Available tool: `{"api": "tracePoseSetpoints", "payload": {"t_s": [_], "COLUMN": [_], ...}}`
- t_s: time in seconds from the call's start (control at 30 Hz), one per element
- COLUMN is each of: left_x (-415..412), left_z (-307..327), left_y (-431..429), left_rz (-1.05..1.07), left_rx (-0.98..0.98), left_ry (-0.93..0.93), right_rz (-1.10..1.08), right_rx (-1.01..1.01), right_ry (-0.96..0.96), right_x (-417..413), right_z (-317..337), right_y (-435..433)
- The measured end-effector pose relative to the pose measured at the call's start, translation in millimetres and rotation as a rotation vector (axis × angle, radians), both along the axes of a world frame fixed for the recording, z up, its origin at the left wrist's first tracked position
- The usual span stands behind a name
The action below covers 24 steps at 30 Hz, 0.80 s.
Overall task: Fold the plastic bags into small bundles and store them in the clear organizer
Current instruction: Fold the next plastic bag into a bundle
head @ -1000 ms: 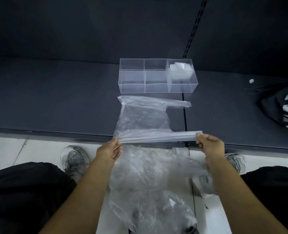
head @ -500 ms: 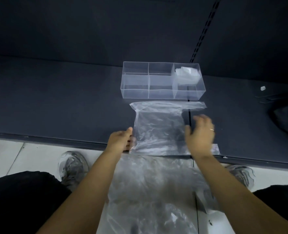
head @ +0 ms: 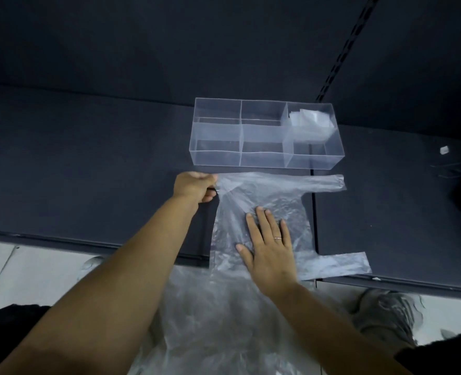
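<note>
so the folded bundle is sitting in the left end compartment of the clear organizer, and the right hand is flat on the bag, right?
Not quite. The head view shows the folded bundle in the right end compartment of the clear organizer. The right hand is indeed flat on the bag.

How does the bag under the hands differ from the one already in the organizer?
The plastic bag on the shelf is spread flat with both handles sticking out to the right; the folded bundle is compact.
The flat bag lies in front of the clear organizer, pinned by the right hand and pinched by the left hand; the bundle sits untouched in the organizer's right compartment.
Both are translucent plastic.
</note>
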<state>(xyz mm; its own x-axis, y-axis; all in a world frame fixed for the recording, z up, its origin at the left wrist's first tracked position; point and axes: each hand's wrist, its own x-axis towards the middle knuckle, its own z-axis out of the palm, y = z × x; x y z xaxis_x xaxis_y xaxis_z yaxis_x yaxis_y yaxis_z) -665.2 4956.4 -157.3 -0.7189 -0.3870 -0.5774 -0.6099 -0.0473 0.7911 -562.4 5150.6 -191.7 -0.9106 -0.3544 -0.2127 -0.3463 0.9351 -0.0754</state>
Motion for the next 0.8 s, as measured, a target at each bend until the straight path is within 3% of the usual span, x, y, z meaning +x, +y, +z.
{"api": "tracePoseSetpoints", "payload": {"t_s": [0.17, 0.37, 0.47, 0.53, 0.6, 0.67, 0.8], "left_x": [-8.2, 5.4, 17.9, 19.2, 15.8, 11.6, 8.3], "left_z": [7.1, 4.3, -1.6, -1.6, 0.1, 2.2, 1.4], "left_y": [-4.7, 9.0, 13.1, 14.6, 15.8, 17.1, 18.1], "left_rz": [-0.11, 0.105, 0.056, 0.035, 0.053, 0.069, 0.063], "left_rx": [-0.139, -0.051, -0.071, -0.095, -0.093, -0.098, -0.115], "left_ry": [0.082, 0.165, 0.135, 0.105, 0.073, 0.048, 0.032], "right_rz": [-0.027, -0.019, -0.29, -0.631, -0.977, -1.157, -1.164], "right_rx": [-0.039, -0.22, -0.533, -0.731, -0.849, -0.818, -0.679], "right_ry": [-0.015, -0.028, 0.063, 0.189, 0.172, 0.063, -0.091], "right_x": [10.0, 24.6, -1.8, -34.7, -69.9, -94.2, -118.2], "right_z": [1.4, 18.8, 34.8, 43.8, 47.7, 46.3, 36.2], "right_y": [-1.9, -5.5, 13.7, 43.0, 82.6, 114.1, 130.8]}}
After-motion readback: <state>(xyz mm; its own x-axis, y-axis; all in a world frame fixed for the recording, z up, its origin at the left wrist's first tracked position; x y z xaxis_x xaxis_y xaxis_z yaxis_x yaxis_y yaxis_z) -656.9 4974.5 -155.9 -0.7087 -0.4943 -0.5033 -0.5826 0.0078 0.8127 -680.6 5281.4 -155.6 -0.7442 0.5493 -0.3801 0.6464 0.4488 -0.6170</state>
